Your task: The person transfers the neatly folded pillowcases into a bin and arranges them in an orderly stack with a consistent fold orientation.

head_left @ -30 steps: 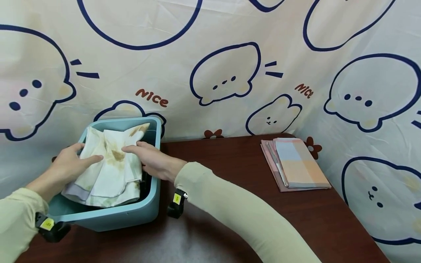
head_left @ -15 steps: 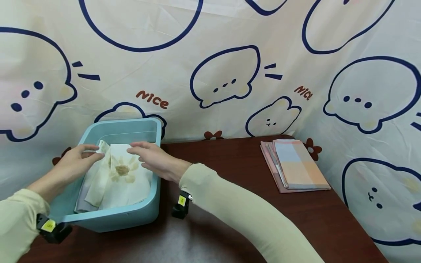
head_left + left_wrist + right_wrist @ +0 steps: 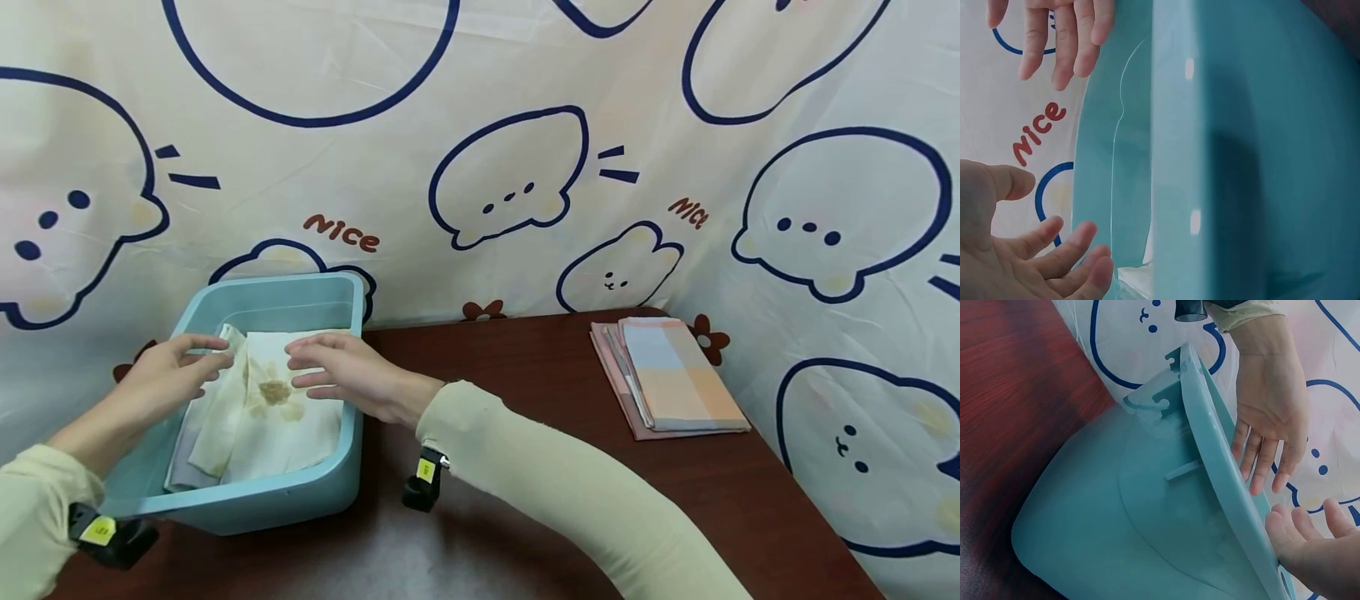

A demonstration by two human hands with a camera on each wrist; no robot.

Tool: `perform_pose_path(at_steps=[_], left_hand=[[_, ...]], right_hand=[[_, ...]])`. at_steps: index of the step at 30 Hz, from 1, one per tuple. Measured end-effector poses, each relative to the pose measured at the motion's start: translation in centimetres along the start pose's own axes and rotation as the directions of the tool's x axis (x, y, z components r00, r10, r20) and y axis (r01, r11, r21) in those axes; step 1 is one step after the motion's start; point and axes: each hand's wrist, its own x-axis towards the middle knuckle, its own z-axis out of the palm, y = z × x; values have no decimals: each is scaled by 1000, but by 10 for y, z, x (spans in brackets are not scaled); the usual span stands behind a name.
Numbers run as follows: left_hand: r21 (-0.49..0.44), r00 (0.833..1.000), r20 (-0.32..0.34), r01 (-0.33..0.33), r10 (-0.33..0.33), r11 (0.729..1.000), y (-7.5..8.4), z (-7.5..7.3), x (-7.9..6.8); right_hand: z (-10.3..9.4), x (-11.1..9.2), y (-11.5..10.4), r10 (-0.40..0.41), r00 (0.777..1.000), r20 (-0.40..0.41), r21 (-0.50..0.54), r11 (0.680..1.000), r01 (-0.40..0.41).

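In the head view a light-blue plastic bin point(image 3: 300, 507) stands on the left of the table. Inside lies a white cloth point(image 3: 288, 442) with a tan flower-shaped mark, folded over along its left side. A greyish-lilac cloth point(image 3: 187, 467) shows beneath its left edge. My left hand point(image 3: 161, 375) hovers over the bin's left side, fingers relaxed and holding nothing. Facing it, my right hand point(image 3: 348, 375) is held over the bin's right side with fingers extended, also holding nothing. Both wrist views show the bin's wall and the two hands apart.
A stack of folded cloths point(image 3: 686, 375), checked in blue and orange on top and pink underneath, sits at the table's right rear. The dark red-brown table point(image 3: 480, 433) meets a cartoon-printed fabric backdrop point(image 3: 510, 67) behind and on the right.
Both hands held the white cloth raised in the bin's opening a second ago. It has dropped lower into the bin, and the hands have let go. The right hand's fingers have spread.
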Motion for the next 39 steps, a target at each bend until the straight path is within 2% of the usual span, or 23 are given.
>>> perform_pose_path(at_steps=[6,13,25,39], left_hand=[[0,999,18,-28,28,1000,1,3,-2],[-3,997,8,-78,78,997,4,10,-5],[-3,994,-2,-107,107,994,13,17,-10],[-31,992,-15,-124,124,992,20,26,-18]], right_hand=[[-2,-5,3,-10,1000,-6,2,1000,10],[-6,-10,7,-46,999,-24,20,999,46],[-16,-15,12,-139,987,-86,17,990,141],[-31,-31,10,-175,980,-93,15,984,177]])
